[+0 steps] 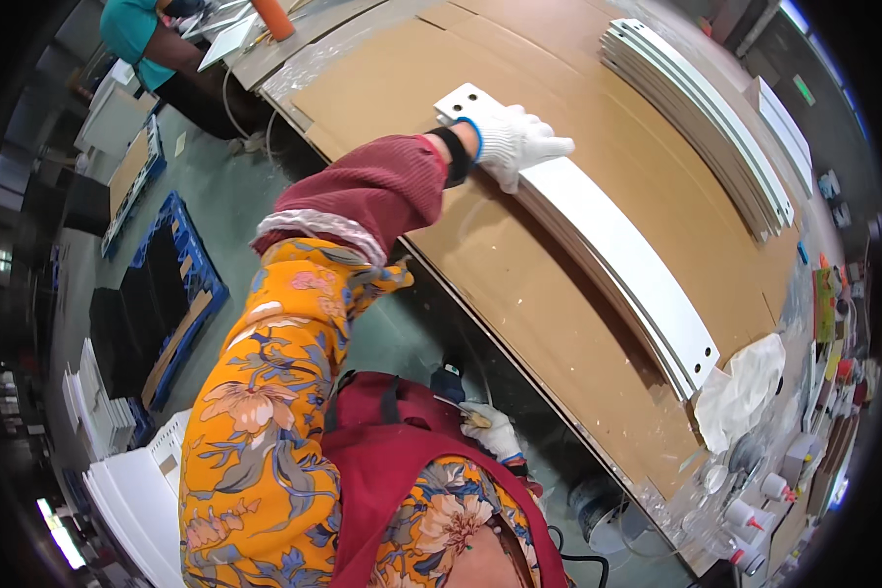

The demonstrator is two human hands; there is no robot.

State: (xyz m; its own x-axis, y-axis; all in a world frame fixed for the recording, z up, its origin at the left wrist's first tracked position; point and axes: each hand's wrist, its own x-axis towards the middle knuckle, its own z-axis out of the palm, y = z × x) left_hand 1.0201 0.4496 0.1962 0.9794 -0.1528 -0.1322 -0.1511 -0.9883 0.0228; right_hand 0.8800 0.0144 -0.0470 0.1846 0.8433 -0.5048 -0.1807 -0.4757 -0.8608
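My left hand point(521, 143), in a white knit glove with a blue cuff, lies across the upper part of a curved white panel point(612, 240). Its thumb side is at the near edge, and a finger stretches out toward the far edge. This panel tops a stack of similar curved pieces and has dark holes at both ends. Close to my body, my right hand point(493, 431), also gloved, is closed around something I cannot make out. Just beyond it is a dark blue object point(448, 383), partly hidden by the hand and apron.
Brown cardboard point(549, 323) covers the table. Another curved panel stack point(701, 122) lies at the far right. A crumpled white cloth point(743, 392) touches the near stack's end. Bottles point(745, 514) crowd the right corner. Blue pallets point(201, 260) and a co-worker point(157, 49) are left.
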